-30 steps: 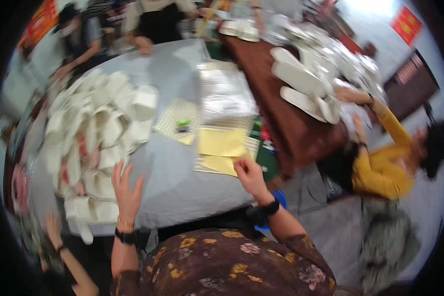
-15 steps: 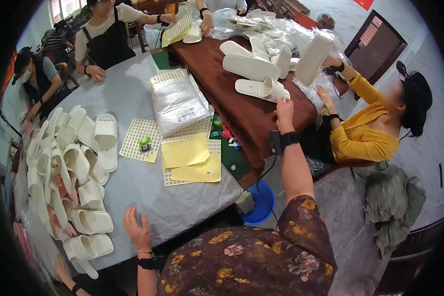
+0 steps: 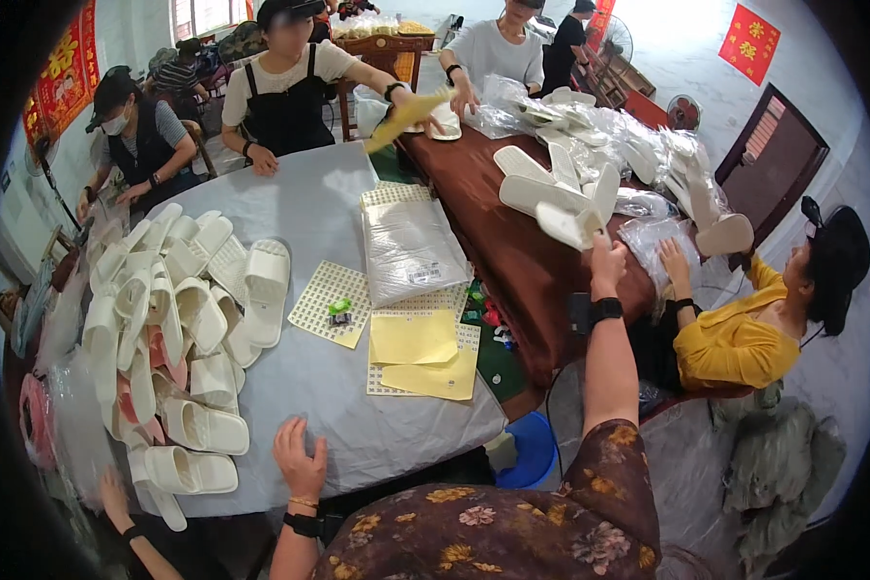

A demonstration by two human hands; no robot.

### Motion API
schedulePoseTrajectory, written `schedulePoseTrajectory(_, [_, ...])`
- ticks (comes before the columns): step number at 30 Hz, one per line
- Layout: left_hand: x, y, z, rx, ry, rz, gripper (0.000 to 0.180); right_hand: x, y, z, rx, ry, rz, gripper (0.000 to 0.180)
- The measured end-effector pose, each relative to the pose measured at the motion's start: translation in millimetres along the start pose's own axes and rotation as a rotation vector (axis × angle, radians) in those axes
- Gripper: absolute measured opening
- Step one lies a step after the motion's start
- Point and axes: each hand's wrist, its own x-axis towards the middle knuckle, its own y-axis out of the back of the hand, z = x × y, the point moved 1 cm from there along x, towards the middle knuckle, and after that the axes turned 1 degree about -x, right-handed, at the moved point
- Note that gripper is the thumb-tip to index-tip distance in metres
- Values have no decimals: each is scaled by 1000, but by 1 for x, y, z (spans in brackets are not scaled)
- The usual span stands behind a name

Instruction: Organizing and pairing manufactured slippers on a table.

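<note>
Head view: the right hand (image 3: 606,263) now tilts a white slipper (image 3: 563,224) that lay flatter before, fingers pinching its end, seemingly secured. The left hand (image 3: 301,466) has fingers loosely spread.

On your right a blue bucket (image 3: 539,454), farther from you a brown door (image 3: 773,166), a red wall poster (image 3: 749,41), an electric fan (image 3: 683,113)

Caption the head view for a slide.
Right hand holds a white slipper; left hand at the edge of the grey cloth.
</note>
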Motion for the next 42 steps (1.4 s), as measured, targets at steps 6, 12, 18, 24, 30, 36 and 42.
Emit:
schedulePoseTrajectory(6, [1,4,0,-52,4,1,46,44,35,-22,759,179,-85,44])
schedulePoseTrajectory(12, [8,15,-4,-332,168,-53,46,-64,116,-119,884,461,-328,30])
schedulePoseTrajectory(18, [27,40,21,-695,345,-246,66,-174,149,-145,824,579,-582,28])
schedulePoseTrajectory(24, [22,32,32,-1266,476,-297,86,-294,130,-154,965,290,-1413,78])
schedulePoseTrajectory(30, [25,35,13,-1492,675,-99,53,-347,66,-113,768,270,-1625,66])
schedulePoseTrajectory(36, [4,27,-20,-1278,821,-128,40,-375,13,-82,287,1212,-1204,64])
schedulePoseTrajectory(42, [-4,35,-6,-256,445,-34,78,-419,-33,-53,301,1280,-1304,55])
